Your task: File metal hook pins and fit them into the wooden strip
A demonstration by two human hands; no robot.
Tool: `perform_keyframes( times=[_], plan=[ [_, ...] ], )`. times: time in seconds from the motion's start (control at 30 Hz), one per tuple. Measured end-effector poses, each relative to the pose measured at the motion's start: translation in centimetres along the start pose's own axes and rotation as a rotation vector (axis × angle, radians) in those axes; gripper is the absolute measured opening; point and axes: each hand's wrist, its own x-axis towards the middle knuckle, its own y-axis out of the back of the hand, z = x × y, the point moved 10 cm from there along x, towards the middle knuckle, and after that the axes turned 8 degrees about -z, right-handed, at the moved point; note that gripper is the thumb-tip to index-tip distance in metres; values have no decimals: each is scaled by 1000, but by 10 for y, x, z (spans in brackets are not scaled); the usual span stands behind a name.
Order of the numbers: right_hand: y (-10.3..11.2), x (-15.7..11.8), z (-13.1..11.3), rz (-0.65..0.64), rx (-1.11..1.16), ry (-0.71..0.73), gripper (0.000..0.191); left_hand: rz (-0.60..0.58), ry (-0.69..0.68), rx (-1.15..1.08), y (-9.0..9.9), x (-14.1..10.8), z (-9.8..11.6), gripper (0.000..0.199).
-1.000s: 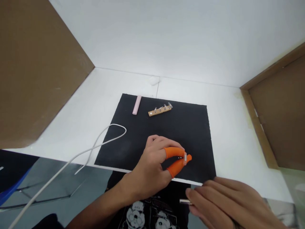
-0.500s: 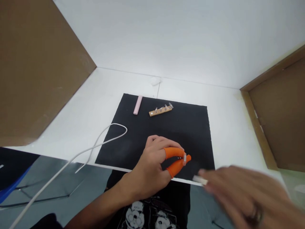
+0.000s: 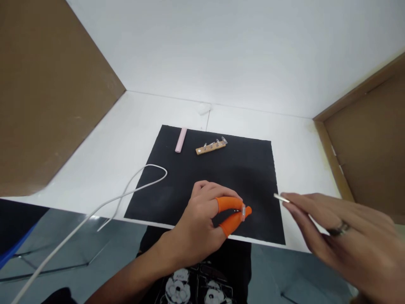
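Note:
My left hand [image 3: 202, 217] is over the near part of the black mat [image 3: 209, 177], with orange finger covers on thumb and index finger. Those two fingertips pinch a small clear disc-like piece [image 3: 243, 213], with a bit of metal showing beside it. My right hand [image 3: 344, 232], wearing a ring, is at the mat's right edge. Between its thumb and index finger is a thin whitish strip [image 3: 281, 198], its tip pointing left; its exact kind is unclear. The two held pieces are apart.
Toward the back of the mat lie a pink bar [image 3: 181, 140] and a small wooden strip [image 3: 211, 147] with metal fittings and clear pieces. A white cable [image 3: 104, 205] loops onto the mat's left side. Brown panels [image 3: 53, 97] flank the white table.
My right hand has moved up and away from the table's front edge, with the whitish strip still in its fingers. My left hand keeps its pinch on the clear piece, nearly unmoved.

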Motion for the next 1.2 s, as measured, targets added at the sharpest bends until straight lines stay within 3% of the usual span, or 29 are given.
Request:
perform_keyframes(
  times=[0.1,0.23,0.37,0.5,0.7,0.83,0.93,1.03,1.1,1.13,1.2],
  plan=[
    [-5,2,-12,-43,74,22,11,4,-4,3,0,-1,1,9],
    [-12,6,-41,-119,247,32,28,18,-14,4,1,-1,2,10],
    [-2,0,-8,-44,128,-29,13,8,-13,15,1,-1,2,9],
    [2,-11,23,11,63,-133,14,2,-2,16,0,-1,2,9],
    [-7,-16,5,-27,170,-133,26,10,-2,9,1,-1,1,10],
    [-6,-10,0,-65,179,-111,21,-6,8,11,-1,-1,1,10],
    [-7,-1,-21,-96,194,-51,15,-10,9,10,-1,-1,0,9],
    [-7,4,-38,-78,245,0,24,7,-6,5,0,-1,1,9],
    [-6,1,-30,-38,286,2,26,6,-10,2,0,0,2,9],
    [-13,-1,-21,-96,283,-15,21,0,-10,2,-1,0,2,9],
    [-7,-7,-3,-20,127,-38,14,-13,-3,7,-2,1,2,8]
  ],
)
